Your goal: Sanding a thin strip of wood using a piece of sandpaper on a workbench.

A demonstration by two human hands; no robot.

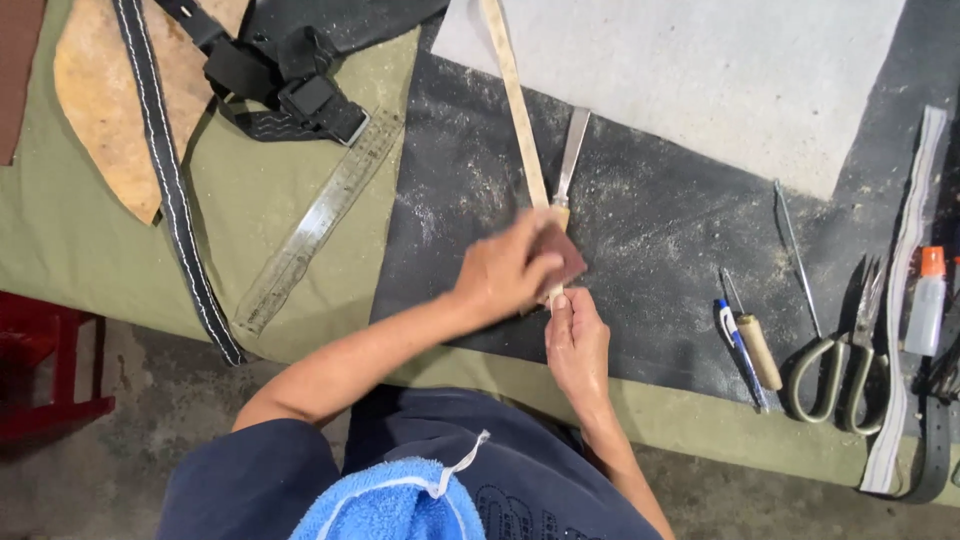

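Sanding of strap end: left hand (505, 272), fingers pressed together on a reddish-brown abrasive piece (558, 256) over the pale leather strap (520, 110), right hand (576, 340) pinching the strap's near end just below; best kept flat, strokes even.

**Where Things Lie on the Table**

The left hand (500, 272) and the right hand (577, 345) sit in the middle of the frame, on the mat (650, 260). The right hand is just below the left hand. A long strip (518, 105) runs from the hands up to the top edge. A knife (570, 160) lies just right of the strip. A ruler (320, 220) lies left of the mat. Straps (280, 75) lie at the upper left. Scissors (845, 365), a pen (740, 350), an awl (755, 345) and a bottle (925, 300) lie at the right.
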